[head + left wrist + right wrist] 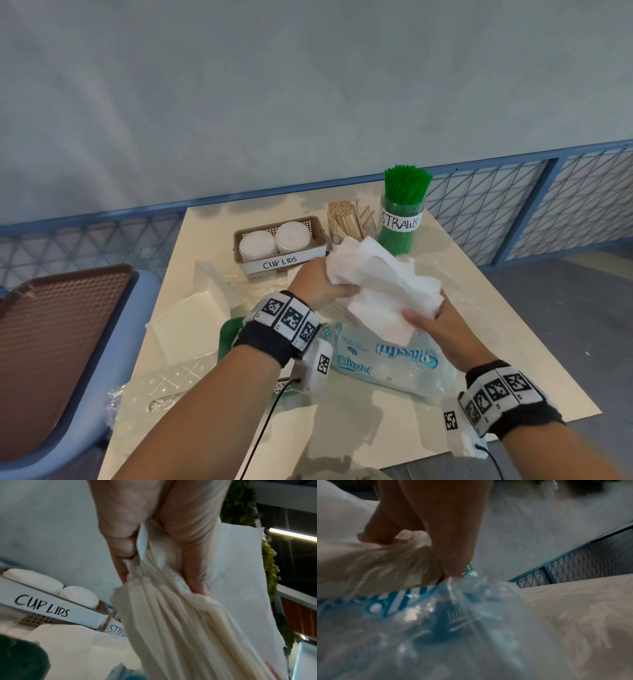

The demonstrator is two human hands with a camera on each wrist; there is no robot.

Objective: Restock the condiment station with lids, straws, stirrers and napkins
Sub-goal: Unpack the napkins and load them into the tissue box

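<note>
Both my hands hold a thick stack of white napkins (376,284) above the table. My left hand (322,281) grips its far left end; in the left wrist view the fingers (193,566) curl round the bunched napkins (180,622). My right hand (431,320) grips the near right end, just above the clear blue-printed napkin wrapper (387,363). In the right wrist view the right hand (426,536) pinches the napkins (359,566) over the wrapper (436,622). Behind stand a basket of cup lids (279,245), wooden stirrers (346,219) and a jar of green straws (402,212).
A white napkin holder (212,284) stands left of my hands, with a green container (229,337) under my left wrist. A clear plastic bag (164,383) lies at the near left. A brown tray (51,342) sits on a blue chair at the left. A blue mesh fence (513,205) runs behind.
</note>
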